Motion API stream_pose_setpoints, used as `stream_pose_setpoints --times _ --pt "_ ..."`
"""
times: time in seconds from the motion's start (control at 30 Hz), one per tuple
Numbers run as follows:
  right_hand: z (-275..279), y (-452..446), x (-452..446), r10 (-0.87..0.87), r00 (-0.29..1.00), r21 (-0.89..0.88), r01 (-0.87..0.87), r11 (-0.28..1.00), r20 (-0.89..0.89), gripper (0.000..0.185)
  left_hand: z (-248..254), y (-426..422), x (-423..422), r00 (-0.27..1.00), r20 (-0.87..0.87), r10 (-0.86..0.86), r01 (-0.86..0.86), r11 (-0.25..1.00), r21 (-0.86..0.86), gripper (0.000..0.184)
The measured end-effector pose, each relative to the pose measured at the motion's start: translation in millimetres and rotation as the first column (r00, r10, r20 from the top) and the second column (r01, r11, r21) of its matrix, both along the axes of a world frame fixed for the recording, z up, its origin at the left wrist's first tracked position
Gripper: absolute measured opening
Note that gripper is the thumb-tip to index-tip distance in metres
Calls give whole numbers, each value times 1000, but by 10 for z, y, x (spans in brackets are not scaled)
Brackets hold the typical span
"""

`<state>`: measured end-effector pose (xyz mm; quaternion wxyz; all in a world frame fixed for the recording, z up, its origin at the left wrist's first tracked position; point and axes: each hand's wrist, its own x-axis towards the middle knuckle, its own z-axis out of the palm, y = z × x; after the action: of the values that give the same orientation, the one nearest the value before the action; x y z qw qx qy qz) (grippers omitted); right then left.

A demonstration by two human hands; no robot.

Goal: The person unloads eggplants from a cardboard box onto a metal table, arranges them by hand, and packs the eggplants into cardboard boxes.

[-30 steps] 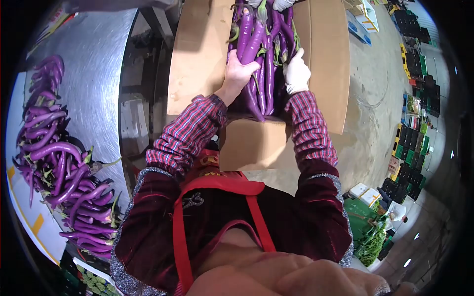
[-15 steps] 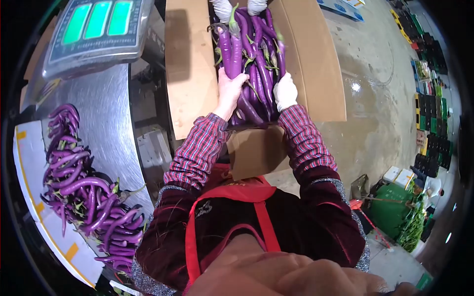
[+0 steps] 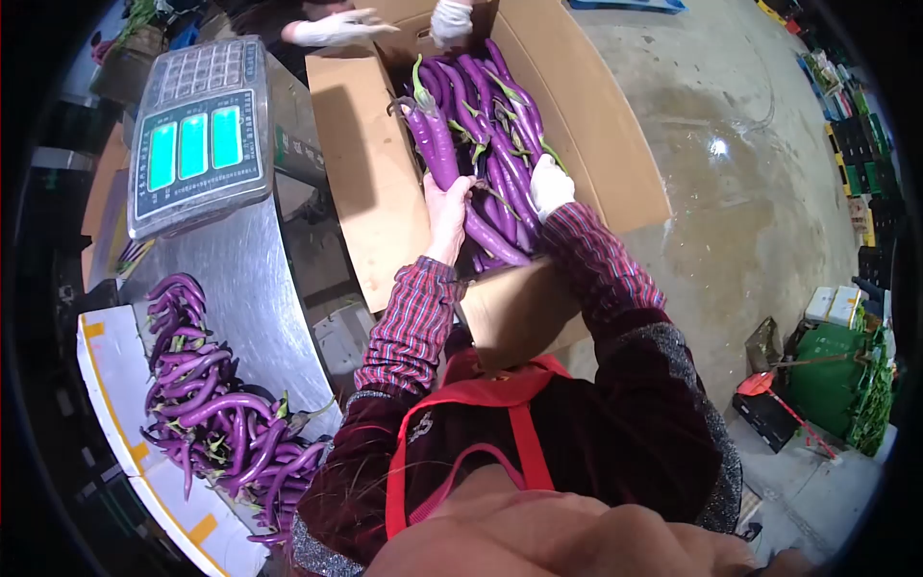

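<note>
Long purple eggplants (image 3: 500,144) fill an open cardboard box (image 3: 370,173) in front of me. My left hand (image 3: 446,213), bare, is closed around light-purple eggplants (image 3: 437,144) at the left side of the pile, their stem ends pointing away. My right hand (image 3: 552,188), in a white glove, lies along the right edge of the pile with curled fingers closed on an eggplant; the part in its palm is hidden. At the box's far end are another person's gloved hands: one (image 3: 450,23) at the far wall, the other (image 3: 336,28) stretched out over the left corner.
A digital scale (image 3: 197,144) with lit green displays stands left on a metal table (image 3: 240,279). More eggplants (image 3: 216,404) are heaped nearer, beside a white foam board (image 3: 135,413). A near box flap (image 3: 524,313) folds toward me. Right, a green bin (image 3: 827,375) stands on wet floor (image 3: 711,106).
The other person's hands have left the eggplants, one moving out to the left. My hands keep their hold within the box. The view has shifted, showing more of the scale.
</note>
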<state>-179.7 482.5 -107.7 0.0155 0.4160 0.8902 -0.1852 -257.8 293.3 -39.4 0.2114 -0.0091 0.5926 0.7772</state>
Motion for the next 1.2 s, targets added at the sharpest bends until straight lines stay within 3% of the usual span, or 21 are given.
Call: stream_pose_setpoints --times 0.13,0.27,0.37,0.4,0.53,0.63,0.8,0.9,1.03,1.2 --pt "-238 57 -95 -129 989 -111 137 984 78 34 -29 -16 -3 1000 -3 -11 11 1000 -19 40" --pt "-430 189 -24 -65 988 -119 82 990 138 33 4 2 -9 1000 -11 -13 12 1000 -12 39" --pt "-597 317 -135 192 926 -218 -124 968 324 30 2 -3 -26 1000 -6 -12 12 1000 2 39" --pt "-475 261 -112 191 925 -214 -124 969 329 30 -3 -7 -17 1000 -1 -10 10 1000 -1 39" --pt "224 -12 122 88 979 -80 -74 994 184 25 4 -3 -5 1000 -1 2 -2 1000 0 39" --pt "700 -25 222 465 885 242 -450 860 -7 23 -29 10 -8 1000 -5 11 -11 1000 -5 40" --pt "632 215 -121 398 913 363 -402 840 92 21 -20 22 -16 999 -32 14 -15 1000 -23 42" --pt "595 259 -290 582 748 290 -662 692 320 22 -12 15 -22 1000 -24 0 -1 1000 -26 45" --pt "753 412 -445 642 655 341 -756 559 399 19 54 8 11 1000 1 6 -6 1000 1 49" --pt "1071 528 -510 688 623 416 -775 477 373 16 127 5 20 999 37 17 -19 999 37 53"
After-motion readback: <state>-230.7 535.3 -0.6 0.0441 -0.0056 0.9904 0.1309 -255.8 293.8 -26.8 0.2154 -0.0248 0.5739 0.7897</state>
